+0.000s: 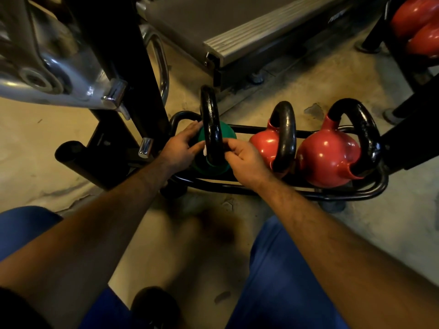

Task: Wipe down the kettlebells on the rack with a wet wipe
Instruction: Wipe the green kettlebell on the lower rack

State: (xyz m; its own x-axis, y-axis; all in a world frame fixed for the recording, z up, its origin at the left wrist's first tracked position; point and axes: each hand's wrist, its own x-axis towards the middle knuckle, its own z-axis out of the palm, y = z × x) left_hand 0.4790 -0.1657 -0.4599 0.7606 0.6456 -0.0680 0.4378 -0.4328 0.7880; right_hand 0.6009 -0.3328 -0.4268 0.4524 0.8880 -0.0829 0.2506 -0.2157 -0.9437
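Head view looks down over two bare forearms reaching toward a low black rack (370, 193) that stands on a worn, stained floor (35, 143). Three kettlebells sit in a row on it. At the left end is the green kettlebell (226, 132), its black handle (211, 124) rising upright between the two hands. Beside it to the right is a red kettlebell (263, 143) with a black handle, and next to that a larger red kettlebell (327, 155), also black-handled, at the right end of the rack. The left hand (181, 148) lies against the left side of the green kettlebell with its fingers mostly straight, fingertips reaching up beside the handle; it grips nothing that can be seen. The right hand (244, 157) has its fingers curled in at the lower part of the handle, where a small white wet wipe (204, 150) shows against the handle's left edge, between the two hands. Which fingers actually pinch the wipe cannot be told, as the handle hides most of it. Blue trouser legs (280, 281) fill the bottom of the frame on either side. Behind the rack stands a black upright post with chrome fittings (114, 93), and farther back a grey treadmill deck (249, 39). More red kettlebells (420, 27) sit at the upper right corner.
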